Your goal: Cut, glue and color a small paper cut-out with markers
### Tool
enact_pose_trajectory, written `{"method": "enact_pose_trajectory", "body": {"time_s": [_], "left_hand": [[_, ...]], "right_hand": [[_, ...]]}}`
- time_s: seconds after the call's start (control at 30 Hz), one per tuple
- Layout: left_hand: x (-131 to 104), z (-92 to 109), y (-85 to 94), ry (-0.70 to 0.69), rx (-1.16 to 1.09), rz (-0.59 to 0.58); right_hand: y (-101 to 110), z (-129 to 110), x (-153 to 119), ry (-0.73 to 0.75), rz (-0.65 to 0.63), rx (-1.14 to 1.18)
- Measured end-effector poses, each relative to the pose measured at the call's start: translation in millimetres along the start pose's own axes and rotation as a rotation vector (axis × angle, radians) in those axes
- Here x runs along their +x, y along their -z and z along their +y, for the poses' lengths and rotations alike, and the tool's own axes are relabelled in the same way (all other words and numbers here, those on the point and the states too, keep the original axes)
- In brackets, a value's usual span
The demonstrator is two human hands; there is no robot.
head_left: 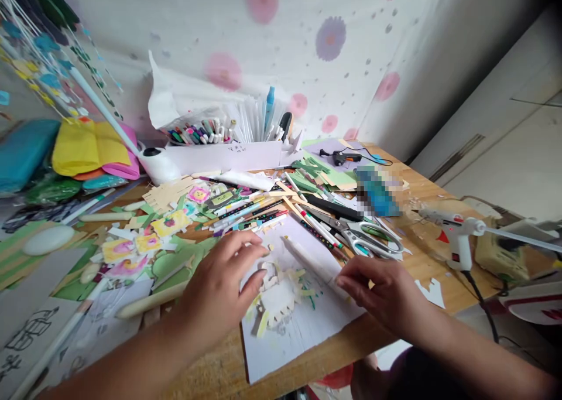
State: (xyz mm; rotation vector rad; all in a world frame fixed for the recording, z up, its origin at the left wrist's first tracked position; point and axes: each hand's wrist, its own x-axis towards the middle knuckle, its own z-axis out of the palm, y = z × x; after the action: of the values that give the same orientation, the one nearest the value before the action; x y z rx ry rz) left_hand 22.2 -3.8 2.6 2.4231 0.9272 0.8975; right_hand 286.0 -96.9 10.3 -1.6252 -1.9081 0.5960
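My left hand (226, 274) hovers at the left side of a white sheet (285, 359), fingers curved and apart, holding nothing I can see. Beside its fingertips lies a pale cut-out paper shape (278, 300) with a notched edge and yellow-green strips around it. My right hand (380, 289) is closed in a pinch over the sheet's right side. Its fingertips overlap the lower end of a white tapered stick (309, 259) with a yellowish tip; whether they grip it or something smaller is hidden.
Scissors (375, 242) and several pencils lie beyond the sheet. A hot glue gun (459, 233) with a cord stands at the right edge. Coloured paper flowers (167, 224) and scraps crowd the left. A white box (228, 157) of markers and a lamp base (158, 163) stand behind.
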Motion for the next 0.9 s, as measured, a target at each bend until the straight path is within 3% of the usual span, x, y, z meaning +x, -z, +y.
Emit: {"method": "enact_pose_trajectory", "body": {"time_s": [0.07,0.13,0.27,0.47,0.63,0.73,0.8,0.9], "left_hand": [[-8,7,5.5,-0.237,0.125,-0.056],[-12,10,8.5,-0.34,0.153,-0.119],[-18,8,9.3,-0.367,0.201,-0.154],[-37,17,7.3,-0.492,0.465,-0.155],[-55,-2,-4.0,-0.531,0.499,-0.105],[-58,-11,-8.6,-0.48,0.435,0.022],[-58,-10,-6.5,-0.466,0.408,-0.018],[-56,-6,0.6,-0.45,0.36,-0.129]], "right_hand": [[3,4,0,0.059,0.051,-0.066],[5,7,1,0.152,0.089,-0.118],[3,5,7,0.265,-0.002,-0.224],[-10,0,21,0.188,-0.158,-0.415],[-11,6,31,0.159,-0.142,-0.463],[-9,2,33,0.247,-0.044,-0.453],[-9,-5,33,0.349,-0.038,-0.38],[-12,-16,33,0.49,-0.147,-0.288]]}}
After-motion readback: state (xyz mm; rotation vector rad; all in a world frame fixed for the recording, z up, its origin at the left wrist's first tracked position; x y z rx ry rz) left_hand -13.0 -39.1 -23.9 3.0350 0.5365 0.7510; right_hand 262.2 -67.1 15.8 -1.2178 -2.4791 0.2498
